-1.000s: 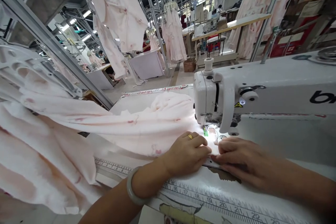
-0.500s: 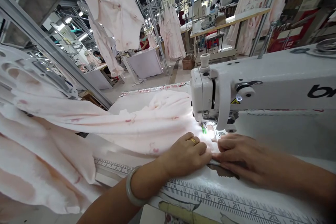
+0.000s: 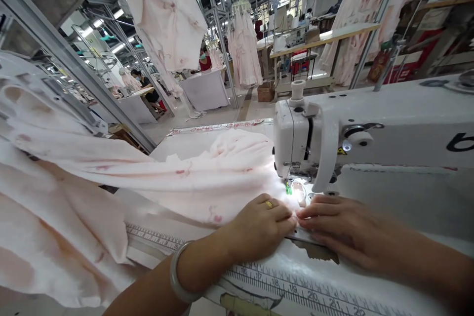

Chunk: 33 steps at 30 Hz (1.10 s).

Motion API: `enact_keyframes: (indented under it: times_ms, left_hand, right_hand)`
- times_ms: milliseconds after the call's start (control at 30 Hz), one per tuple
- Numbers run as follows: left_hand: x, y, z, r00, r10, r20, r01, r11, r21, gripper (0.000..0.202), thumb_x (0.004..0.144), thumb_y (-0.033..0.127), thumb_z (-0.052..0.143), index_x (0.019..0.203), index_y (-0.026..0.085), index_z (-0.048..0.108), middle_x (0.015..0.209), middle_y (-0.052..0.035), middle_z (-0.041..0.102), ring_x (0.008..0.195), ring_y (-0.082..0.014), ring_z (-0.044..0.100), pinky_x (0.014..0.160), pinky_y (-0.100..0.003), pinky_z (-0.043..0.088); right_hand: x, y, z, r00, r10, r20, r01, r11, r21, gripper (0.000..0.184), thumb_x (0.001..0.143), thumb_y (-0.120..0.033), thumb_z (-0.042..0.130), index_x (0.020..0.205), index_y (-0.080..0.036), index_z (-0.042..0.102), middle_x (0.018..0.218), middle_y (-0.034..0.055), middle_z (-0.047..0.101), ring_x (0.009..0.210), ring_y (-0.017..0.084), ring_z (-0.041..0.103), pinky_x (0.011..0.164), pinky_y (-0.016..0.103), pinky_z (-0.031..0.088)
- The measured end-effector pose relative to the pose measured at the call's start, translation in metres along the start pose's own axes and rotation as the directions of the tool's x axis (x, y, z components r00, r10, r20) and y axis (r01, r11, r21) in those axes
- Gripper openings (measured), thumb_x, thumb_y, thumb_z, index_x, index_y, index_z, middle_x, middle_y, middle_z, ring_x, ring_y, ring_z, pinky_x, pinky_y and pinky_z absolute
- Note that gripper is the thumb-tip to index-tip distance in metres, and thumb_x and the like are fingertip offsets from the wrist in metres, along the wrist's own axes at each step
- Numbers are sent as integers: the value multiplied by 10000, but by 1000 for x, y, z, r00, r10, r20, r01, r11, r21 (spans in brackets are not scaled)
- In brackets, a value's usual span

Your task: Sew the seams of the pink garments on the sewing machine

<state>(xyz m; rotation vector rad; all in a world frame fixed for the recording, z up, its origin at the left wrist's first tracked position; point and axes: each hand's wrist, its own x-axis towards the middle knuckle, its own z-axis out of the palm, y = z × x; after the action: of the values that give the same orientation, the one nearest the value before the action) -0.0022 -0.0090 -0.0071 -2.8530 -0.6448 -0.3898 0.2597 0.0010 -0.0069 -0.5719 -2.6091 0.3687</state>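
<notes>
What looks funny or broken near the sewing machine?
The white tabletop looks worn or peeling: a ragged brown patch shows near the right hand, and a yellowish patch shows beside the ruler tape.

Room: under machine arm [image 3: 400, 133] | Blocked: machine head [image 3: 296, 138], bunched fabric [image 3: 237, 158]

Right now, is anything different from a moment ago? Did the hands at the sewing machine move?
The right hand slid a little toward the left hand, so their fingertips now almost meet. Neither hand let go: both still rest on the pale pink fabric in front of the white sewing machine. The fabric's big folds look about the same.
</notes>
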Motion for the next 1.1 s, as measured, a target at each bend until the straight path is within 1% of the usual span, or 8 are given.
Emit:
enact_keyframes:
  times_ms: [233, 333, 433, 533, 633, 733, 867, 1100]
  left_hand:
    - [-3, -2, 1, 999, -11, 34, 14, 996, -84, 229, 1073, 158, 501, 1231, 108, 659, 1193, -90, 760, 1089, -179, 697, 1016, -329, 516]
    - [-1, -6, 4, 999, -27, 34, 29, 997, -67, 228, 1069, 148, 510, 1239, 109, 657, 1198, -98, 756, 1083, -185, 696, 1005, -336, 529]
    - [3, -13, 6, 998, -48, 51, 50, 998, -45, 230, 1058, 136, 509, 1220, 84, 663, 1183, -129, 744, 1106, -208, 694, 999, -338, 538]
    - [8, -19, 8, 996, -73, 59, 75, 997, -28, 249, 1041, 105, 488, 1220, 50, 653, 1211, -171, 728, 1171, -237, 684, 1034, -359, 541]
    - [11, -24, 10, 993, -99, 72, 100, 995, -12, 320, 997, 74, 491, 1287, 10, 611, 1328, -222, 685, 1296, -277, 635, 1130, -408, 507]
    - [13, -27, 11, 984, -137, 117, 140, 990, -13, 405, 947, 67, 511, 1340, -7, 570, 1392, -240, 650, 1372, -299, 587, 1181, -431, 479]
    - [16, -30, 10, 972, -169, 165, 182, 981, -65, 422, 896, 45, 545, 1317, 27, 573, 1386, -235, 651, 1390, -299, 572, 1194, -457, 475]
    - [19, -33, 6, 969, -180, 172, 199, 975, -100, 353, 895, 33, 579, 1246, 56, 611, 1364, -197, 672, 1350, -276, 598, 1201, -408, 463]
  right_hand:
    - [5, -9, -3, 1000, -3, 20, 4, 998, -61, 318, 1107, -266, 415, 1097, -240, 732, 1122, 56, 791, 1041, 222, 735, 903, 373, 594]
    - [2, -4, 4, 1000, 18, 23, -15, 992, -128, 310, 1100, -258, 440, 1219, -260, 726, 1221, 60, 777, 1089, 223, 731, 969, 407, 568]
    - [-1, 4, 13, 999, 26, -37, -34, 970, -240, 341, 1076, -264, 483, 1342, -285, 695, 1298, 53, 758, 1115, 229, 737, 1005, 425, 538]
    - [-1, 8, 17, 995, -2, -97, -33, 933, -357, 335, 1070, -303, 506, 1349, -257, 686, 1289, 48, 764, 1075, 242, 754, 991, 427, 514]
    - [0, 7, 19, 988, -38, -152, -33, 898, -438, 343, 1100, -357, 490, 1348, -192, 659, 1248, 71, 778, 1005, 242, 770, 1005, 438, 462]
    - [0, 8, 21, 983, -35, -181, -48, 900, -433, 342, 1111, -386, 485, 1340, -193, 649, 1235, 68, 782, 1007, 247, 769, 1045, 441, 420]
    - [-2, 11, 24, 984, 9, -176, -77, 923, -378, 334, 1100, -410, 521, 1357, -236, 644, 1240, 48, 780, 1041, 252, 762, 1059, 437, 426]
    - [-1, 15, 20, 973, -25, -230, -59, 933, -354, 275, 1109, -399, 511, 1299, -262, 654, 1161, 6, 799, 959, 229, 775, 1069, 448, 434]
